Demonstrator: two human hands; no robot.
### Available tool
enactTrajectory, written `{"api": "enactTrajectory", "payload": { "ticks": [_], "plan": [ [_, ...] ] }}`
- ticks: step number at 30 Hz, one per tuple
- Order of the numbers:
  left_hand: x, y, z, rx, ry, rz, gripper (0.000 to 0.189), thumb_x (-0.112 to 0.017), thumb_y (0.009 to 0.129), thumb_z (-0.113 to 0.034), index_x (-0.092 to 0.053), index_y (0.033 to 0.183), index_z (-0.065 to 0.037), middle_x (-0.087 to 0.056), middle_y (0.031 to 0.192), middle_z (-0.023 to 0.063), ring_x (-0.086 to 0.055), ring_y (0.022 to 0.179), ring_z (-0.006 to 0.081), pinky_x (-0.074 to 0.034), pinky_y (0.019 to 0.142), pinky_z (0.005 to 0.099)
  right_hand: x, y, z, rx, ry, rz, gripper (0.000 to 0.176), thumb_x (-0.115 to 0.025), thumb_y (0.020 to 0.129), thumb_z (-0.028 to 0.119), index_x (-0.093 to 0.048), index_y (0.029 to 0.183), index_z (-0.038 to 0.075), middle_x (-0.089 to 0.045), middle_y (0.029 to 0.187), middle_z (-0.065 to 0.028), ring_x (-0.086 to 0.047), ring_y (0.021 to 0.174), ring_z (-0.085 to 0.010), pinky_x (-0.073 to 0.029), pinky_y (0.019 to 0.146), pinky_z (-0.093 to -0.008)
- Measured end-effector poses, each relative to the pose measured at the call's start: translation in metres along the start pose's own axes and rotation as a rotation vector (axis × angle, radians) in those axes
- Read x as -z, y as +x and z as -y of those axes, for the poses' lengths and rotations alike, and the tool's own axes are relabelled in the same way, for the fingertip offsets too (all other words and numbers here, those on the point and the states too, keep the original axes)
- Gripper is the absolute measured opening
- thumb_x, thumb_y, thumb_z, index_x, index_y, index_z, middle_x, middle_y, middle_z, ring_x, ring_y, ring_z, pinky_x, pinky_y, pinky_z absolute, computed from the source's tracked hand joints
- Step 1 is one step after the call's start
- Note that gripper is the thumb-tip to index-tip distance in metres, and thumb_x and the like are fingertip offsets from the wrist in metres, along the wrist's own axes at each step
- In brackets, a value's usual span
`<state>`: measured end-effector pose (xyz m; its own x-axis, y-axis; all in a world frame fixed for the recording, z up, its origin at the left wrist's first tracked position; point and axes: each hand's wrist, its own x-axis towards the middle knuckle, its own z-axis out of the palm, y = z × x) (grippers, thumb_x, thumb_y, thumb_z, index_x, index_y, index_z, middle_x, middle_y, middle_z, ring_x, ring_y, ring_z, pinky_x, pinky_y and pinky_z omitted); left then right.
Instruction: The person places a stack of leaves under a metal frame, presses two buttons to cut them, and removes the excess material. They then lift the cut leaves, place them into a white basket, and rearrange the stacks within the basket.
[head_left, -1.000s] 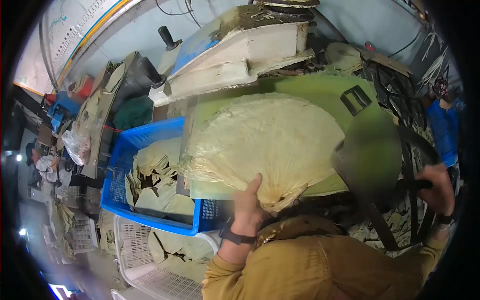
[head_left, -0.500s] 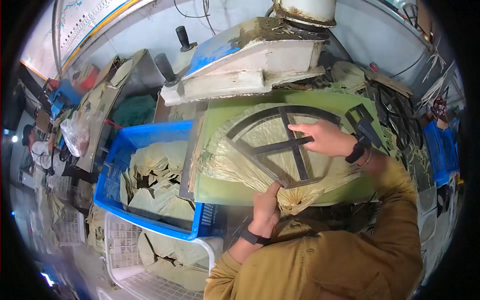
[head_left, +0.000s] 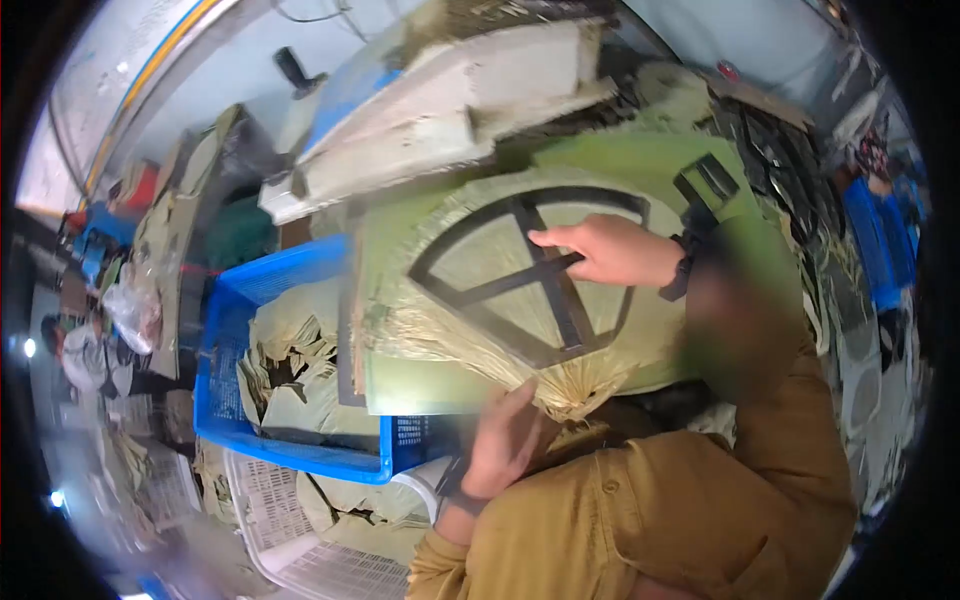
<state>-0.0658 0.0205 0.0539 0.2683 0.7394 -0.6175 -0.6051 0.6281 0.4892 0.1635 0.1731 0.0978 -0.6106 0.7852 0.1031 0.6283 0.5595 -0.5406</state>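
A dark fan-shaped metal cutting die with crossed bars lies on a pale, pleated dried leaf. The leaf gathers to a yellowish stem end at the near edge of a green cutting board. My right hand grips the die where its bars cross, index finger stretched along the top. Just below the die's near corner, beside the stem end, is my left hand. Its fingers look loosely stretched and hold nothing I can see, though motion blurs them.
Behind the board stands a white press head. A small dark metal frame lies at the board's right. To the left, a blue basket and a white basket hold leaf pieces. Leaf scraps and dark strips fill the right side.
My left hand has come away from the die's near corner, down and toward me. My right hand stays on the crossbars. The whole view has shifted and blurred with head movement.
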Motion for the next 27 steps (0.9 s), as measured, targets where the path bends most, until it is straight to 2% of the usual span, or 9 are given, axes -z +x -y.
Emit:
{"api": "enactTrajectory", "payload": {
  "ticks": [1,2,4,6,8,12,14,18,27],
  "plan": [
    [0.006,-0.007,-0.001,-0.103,0.035,0.130,0.019,-0.057,0.090,-0.019,-0.052,0.105,-0.009,-0.061,0.097,0.0045,-0.060,0.093,0.0165,-0.047,0.075,0.0259,-0.011,-0.005,-0.006,0.005,-0.066,-0.047,0.054,-0.064,0.077,0.010,-0.052,0.130,0.010,-0.064,0.088,-0.0202,-0.062,0.081,-0.0385,-0.049,0.071,-0.0459],
    [0.011,-0.017,0.000,-0.186,0.120,-0.070,0.018,-0.058,0.088,-0.009,-0.053,0.105,-0.004,-0.060,0.096,0.0069,-0.060,0.094,0.0164,-0.049,0.077,0.0260,-0.022,-0.012,-0.011,0.007,-0.134,-0.092,0.057,-0.064,0.077,0.011,-0.050,0.133,0.014,-0.064,0.085,-0.0195,-0.063,0.078,-0.0372,-0.049,0.070,-0.0463],
    [0.030,-0.025,0.000,-0.631,0.745,-0.133,0.022,-0.059,0.083,0.005,-0.055,0.105,0.001,-0.059,0.103,0.0103,-0.060,0.097,0.0192,-0.051,0.083,0.0290,-0.031,-0.019,-0.011,-0.049,-0.158,-0.107,0.059,-0.064,0.078,0.013,-0.048,0.134,0.016,-0.063,0.081,-0.0179,-0.063,0.074,-0.0368,-0.050,0.067,-0.0457],
    [0.027,-0.025,-0.003,-0.904,0.840,-0.079,0.030,-0.059,0.078,0.015,-0.057,0.105,0.003,-0.057,0.112,0.0137,-0.059,0.101,0.0225,-0.050,0.088,0.0323,-0.034,-0.021,-0.008,-0.082,-0.174,-0.113,0.058,-0.065,0.078,0.014,-0.048,0.134,0.016,-0.064,0.080,-0.0169,-0.062,0.073,-0.0371,-0.050,0.065,-0.0461],
    [0.008,-0.012,-0.011,-1.209,1.207,0.243,0.040,-0.072,0.072,0.006,-0.057,0.109,0.002,-0.057,0.114,0.0178,-0.059,0.100,0.0291,-0.049,0.086,0.0384,-0.032,-0.022,-0.008,-0.105,-0.205,-0.065,0.058,-0.065,0.079,0.015,-0.047,0.134,0.016,-0.064,0.082,-0.0181,-0.062,0.074,-0.0381,-0.049,0.066,-0.0464],
    [0.007,0.020,0.009,-1.381,1.617,0.429,0.063,-0.085,0.062,-0.022,-0.057,0.115,-0.002,-0.059,0.108,0.0136,-0.052,0.096,0.0327,-0.039,0.087,0.0450,-0.012,-0.030,-0.026,0.232,-0.030,-0.343,0.059,-0.070,0.080,0.022,-0.048,0.133,0.010,-0.060,0.111,-0.0170,-0.058,0.102,-0.0353,-0.048,0.082,-0.0431],
    [-0.002,0.016,0.008,-1.307,1.592,0.435,0.064,-0.086,0.060,-0.024,-0.058,0.114,-0.002,-0.058,0.109,0.0128,-0.052,0.096,0.0325,-0.040,0.086,0.0453,0.021,-0.059,-0.043,-0.193,0.088,-0.490,0.053,-0.071,0.080,0.023,-0.051,0.126,0.005,-0.057,0.118,-0.0171,-0.052,0.112,-0.0353,-0.045,0.089,-0.0425],
    [0.005,0.026,0.016,-1.401,1.560,0.405,0.064,-0.086,0.060,-0.025,-0.059,0.113,-0.002,-0.058,0.109,0.0121,-0.052,0.096,0.0322,-0.039,0.086,0.0457,0.024,-0.140,-0.097,-0.812,-0.692,-0.603,0.034,-0.069,0.082,0.026,-0.057,0.103,0.002,-0.054,0.121,-0.0230,-0.056,0.105,-0.0373,-0.048,0.084,-0.0450],
    [0.003,0.028,0.015,-1.469,1.600,0.454,0.056,-0.082,0.064,-0.022,-0.059,0.113,-0.005,-0.061,0.106,0.0110,-0.056,0.098,0.0294,-0.039,0.085,0.0413,0.028,-0.164,-0.121,-0.476,-0.227,-0.867,0.020,-0.067,0.082,0.013,-0.053,0.078,-0.001,-0.051,0.121,-0.0344,-0.057,0.100,-0.0444,-0.047,0.082,-0.0449]
  ]
}}
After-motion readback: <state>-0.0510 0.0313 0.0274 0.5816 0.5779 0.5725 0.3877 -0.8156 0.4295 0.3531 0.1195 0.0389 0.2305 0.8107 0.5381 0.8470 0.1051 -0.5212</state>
